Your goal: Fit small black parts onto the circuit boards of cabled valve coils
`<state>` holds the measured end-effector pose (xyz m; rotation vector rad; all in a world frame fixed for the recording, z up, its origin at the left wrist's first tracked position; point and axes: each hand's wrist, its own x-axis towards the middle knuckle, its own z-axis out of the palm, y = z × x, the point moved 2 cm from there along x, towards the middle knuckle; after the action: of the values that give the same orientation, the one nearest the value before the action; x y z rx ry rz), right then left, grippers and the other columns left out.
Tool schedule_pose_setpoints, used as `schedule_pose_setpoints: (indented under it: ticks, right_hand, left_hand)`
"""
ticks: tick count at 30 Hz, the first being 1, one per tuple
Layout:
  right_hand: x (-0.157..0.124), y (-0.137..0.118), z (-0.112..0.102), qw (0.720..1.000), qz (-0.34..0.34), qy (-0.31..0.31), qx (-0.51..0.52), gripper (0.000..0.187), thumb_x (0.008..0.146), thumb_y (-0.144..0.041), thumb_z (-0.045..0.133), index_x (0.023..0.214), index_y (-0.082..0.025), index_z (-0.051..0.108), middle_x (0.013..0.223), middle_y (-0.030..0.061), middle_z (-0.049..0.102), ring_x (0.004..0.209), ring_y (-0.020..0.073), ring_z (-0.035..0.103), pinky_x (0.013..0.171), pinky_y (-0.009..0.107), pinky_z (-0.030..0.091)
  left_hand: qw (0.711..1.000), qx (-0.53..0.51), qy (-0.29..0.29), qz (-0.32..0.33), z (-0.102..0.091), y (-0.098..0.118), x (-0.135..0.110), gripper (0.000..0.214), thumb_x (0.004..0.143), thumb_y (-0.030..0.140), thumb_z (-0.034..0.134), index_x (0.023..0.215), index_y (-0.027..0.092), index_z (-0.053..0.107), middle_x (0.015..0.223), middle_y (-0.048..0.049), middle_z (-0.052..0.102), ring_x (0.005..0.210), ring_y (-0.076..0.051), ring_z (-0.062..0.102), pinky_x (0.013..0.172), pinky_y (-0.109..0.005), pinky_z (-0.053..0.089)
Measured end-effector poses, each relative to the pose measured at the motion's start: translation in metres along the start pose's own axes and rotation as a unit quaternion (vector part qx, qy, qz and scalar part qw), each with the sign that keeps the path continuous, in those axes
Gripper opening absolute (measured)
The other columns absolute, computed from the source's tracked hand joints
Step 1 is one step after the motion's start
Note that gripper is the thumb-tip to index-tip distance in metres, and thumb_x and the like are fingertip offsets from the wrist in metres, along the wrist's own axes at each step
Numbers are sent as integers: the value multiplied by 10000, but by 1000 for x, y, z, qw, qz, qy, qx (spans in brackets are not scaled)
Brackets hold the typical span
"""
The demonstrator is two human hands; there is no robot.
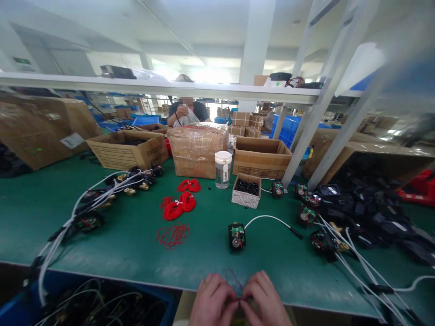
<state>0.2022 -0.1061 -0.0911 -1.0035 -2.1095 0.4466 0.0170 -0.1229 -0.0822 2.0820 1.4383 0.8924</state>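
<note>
At the table's front edge my left hand [213,299] and my right hand [262,299] meet, fingertips pinched together. Between them they hold a thin dark-red wire [231,273], which loops up just beyond the fingers; its ends are hidden. Straight ahead lies a black module with a green circuit board [237,236], its white cable [268,217] curving right to a black end. To the left rest a loose tangle of red wires [174,236] and tied red wire bundles [179,206].
A lidded cup [222,170] stands behind a small box of black parts [246,190]. Modules with white cables lie left [89,221] and right [322,240], beside piled black housings [353,208]. Cartons [197,151] line the back, where a person [200,111] works. A blue bin [149,294] sits below left.
</note>
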Motion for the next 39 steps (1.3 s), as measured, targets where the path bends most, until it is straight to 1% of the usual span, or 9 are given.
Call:
schedule_pose_setpoints:
  ticks: [3, 6, 12, 16, 20, 25, 29, 35, 39]
  right_hand:
    - [12, -8, -7, 994, 50, -23, 99, 114, 796, -128, 573, 768, -223, 517, 799, 12, 576, 776, 178, 573, 684, 266, 443]
    - [29, -23, -15, 965, 160, -64, 196, 58, 813, -202, 554, 769, -219, 520, 750, -1, 567, 713, 163, 558, 653, 254, 442]
    - [69, -61, -36, 920, 246, -100, 288, 54, 721, -214, 556, 752, -221, 512, 712, -31, 549, 652, 130, 492, 597, 228, 383]
    - [87, -85, -59, 913, 224, -146, 309, 88, 681, -163, 553, 748, -215, 533, 703, -46, 529, 631, 116, 464, 584, 228, 345]
    - [91, -96, -72, 898, 233, -162, 335, 138, 657, -122, 534, 761, -209, 558, 728, -42, 545, 663, 121, 492, 612, 230, 371]
    - [81, -84, -67, 933, 272, -113, 205, 176, 663, -74, 518, 756, -209, 583, 746, -11, 597, 705, 154, 568, 617, 242, 412]
    - [68, -74, -71, 960, 253, -62, 98, 153, 814, -166, 541, 921, -231, 629, 936, 26, 613, 766, 169, 616, 681, 271, 471]
    - [54, -66, -88, 970, 230, -2, 73, 178, 897, -215, 492, 1003, -218, 635, 956, 39, 605, 789, 167, 604, 714, 275, 479]
    - [43, -62, -82, 980, 184, -19, 76, 185, 897, -186, 494, 997, -210, 648, 892, 22, 599, 723, 145, 579, 657, 251, 456]
  left_hand:
    - [986, -156, -25, -53, -18, 11, 6, 88, 825, 302, 693, 788, 225, 673, 896, -56, 703, 917, -231, 641, 858, -333, 469]
    - [928, -344, -41, -136, -35, 24, 15, 128, 786, 321, 695, 780, 203, 645, 1045, -87, 715, 1046, -258, 636, 942, -363, 456]
    - [677, -693, -35, -247, -41, 31, 33, 333, 863, 501, 576, 989, 202, 652, 1110, -107, 733, 1098, -258, 670, 1057, -439, 427]
    - [614, -751, -72, -231, -24, 29, 42, 616, 903, 652, 443, 1219, 166, 651, 1257, -147, 687, 1236, -285, 612, 1115, -445, 391]
    - [548, -811, -130, -159, -3, 38, 45, 650, 917, 670, 403, 1286, 195, 648, 1339, -133, 659, 1308, -310, 560, 1148, -483, 351]
    - [525, -832, -157, -84, 12, 55, 35, 655, 956, 664, 308, 1360, 244, 606, 1458, -104, 582, 1385, -294, 493, 1186, -490, 297]
    - [504, -846, -157, -75, 18, 56, 25, 655, 993, 625, 209, 1386, 259, 584, 1508, -63, 535, 1418, -266, 459, 1208, -481, 270]
    - [484, -859, -165, -43, 15, 50, 23, 773, 962, 698, 117, 1505, 243, 427, 1596, -41, 396, 1522, -248, 257, 1252, -468, 157]
    - [470, -865, -172, -8, 5, 47, 24, 795, 958, 692, 55, 1536, 238, 360, 1647, -19, 271, 1544, -234, 176, 1256, -434, 139]
